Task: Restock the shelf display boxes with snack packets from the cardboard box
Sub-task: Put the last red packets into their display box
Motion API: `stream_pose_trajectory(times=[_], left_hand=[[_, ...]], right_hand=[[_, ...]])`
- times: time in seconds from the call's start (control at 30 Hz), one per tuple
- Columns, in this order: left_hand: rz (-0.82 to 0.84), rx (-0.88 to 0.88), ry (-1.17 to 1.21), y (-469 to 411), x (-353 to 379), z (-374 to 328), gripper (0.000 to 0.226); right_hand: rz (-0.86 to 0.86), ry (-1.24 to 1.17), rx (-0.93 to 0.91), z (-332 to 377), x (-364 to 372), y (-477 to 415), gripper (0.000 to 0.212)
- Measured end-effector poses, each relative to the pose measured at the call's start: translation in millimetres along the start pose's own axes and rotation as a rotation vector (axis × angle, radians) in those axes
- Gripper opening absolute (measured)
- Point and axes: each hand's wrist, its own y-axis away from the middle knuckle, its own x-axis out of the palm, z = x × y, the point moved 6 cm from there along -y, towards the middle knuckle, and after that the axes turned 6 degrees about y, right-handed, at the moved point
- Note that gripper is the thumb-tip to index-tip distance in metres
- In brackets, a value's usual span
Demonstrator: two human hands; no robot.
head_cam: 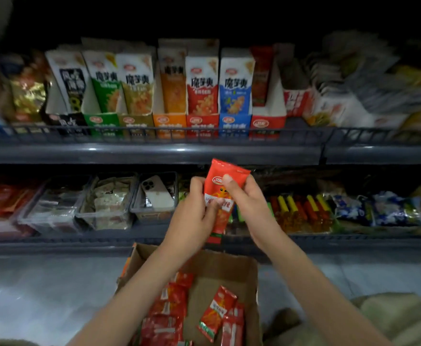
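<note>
Both my hands hold a stack of red snack packets (225, 188) upright in front of the lower shelf. My left hand (195, 213) grips the stack from the left and my right hand (244, 198) pinches it near the top, thumb on the front. Below them an open cardboard box (225, 273) holds several loose red packets (217, 313). On the upper shelf stands a row of display boxes; the red one at the right (268, 121) has only a few red packets (260, 76) standing at its back.
The upper shelf's wire rail (154, 133) runs in front of the display boxes. On the lower shelf are clear tubs, one with a phone (157, 193) in it, and sausage sticks (301, 211) to the right. The grey floor (42, 295) lies beside the box.
</note>
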Motion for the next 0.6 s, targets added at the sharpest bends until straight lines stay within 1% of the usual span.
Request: stream_pose_trajectory(times=[0.07, 0.13, 0.2, 0.27, 0.33, 0.37, 0.4, 0.43, 0.5, 0.6], left_hand=[[-0.020, 0.095, -0.084, -26.6, -1.8, -27.0, 0.018], [-0.024, 0.193, -0.121, -48.0, -1.2, -51.2, 0.019], [-0.030, 0.270, -0.162, -66.8, 4.2, -70.1, 0.023], [-0.112, 0.327, -0.276, -86.4, 9.2, -79.6, 0.038], [-0.220, 0.341, -0.367, -105.8, 14.5, -76.6, 0.059], [-0.251, 0.367, -0.414, -115.6, 18.8, -72.5, 0.066], [-0.267, 0.406, -0.500, -125.9, 24.2, -66.6, 0.067], [-0.259, 0.439, -0.608, -136.7, 30.5, -59.2, 0.065], [-0.168, 0.485, -0.815, -156.8, 44.2, -42.9, 0.064], [-0.053, 0.554, -0.987, -173.2, 60.5, -24.9, 0.060]], right_hand=[[0.027, 0.187, -0.092, 31.9, -22.0, -11.3, 0.040], [0.054, 0.225, -0.164, 61.1, -41.7, -19.3, 0.035], [0.033, 0.212, -0.234, 85.5, -59.8, -26.7, 0.027], [-0.058, 0.277, -0.338, 104.7, -76.7, -36.5, 0.022], [-0.194, 0.329, -0.479, 124.2, -94.6, -44.9, 0.020], [-0.266, 0.321, -0.556, 135.0, -104.5, -48.8, 0.019], [-0.332, 0.309, -0.629, 145.8, -114.7, -53.5, 0.017], [-0.382, 0.301, -0.681, 155.1, -124.1, -60.1, 0.015], [-0.422, 0.218, -0.687, 166.5, -138.7, -80.7, 0.014], [-0.371, 0.149, -0.631, 172.6, -143.4, -117.8, 0.015]])
